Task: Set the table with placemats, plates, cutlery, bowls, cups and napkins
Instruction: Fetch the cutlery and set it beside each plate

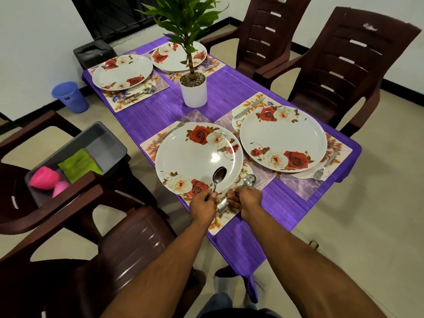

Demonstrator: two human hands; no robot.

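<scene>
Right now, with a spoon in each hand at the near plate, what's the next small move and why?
Probably lay the left hand's spoon on the placemat beside the other spoon; its bowl hangs over the near plate, not the mat.

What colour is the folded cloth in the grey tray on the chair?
The folded cloth is lime green, seen in the head view, lying in the grey tray.

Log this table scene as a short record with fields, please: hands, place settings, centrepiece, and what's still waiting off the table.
left hand: left hand grips a spoon over the nearest plate
right hand: right hand holds a second spoon
place settings: four floral plates on placemats
centrepiece: potted plant
off table: grey tray on a chair, with green cloth
</scene>
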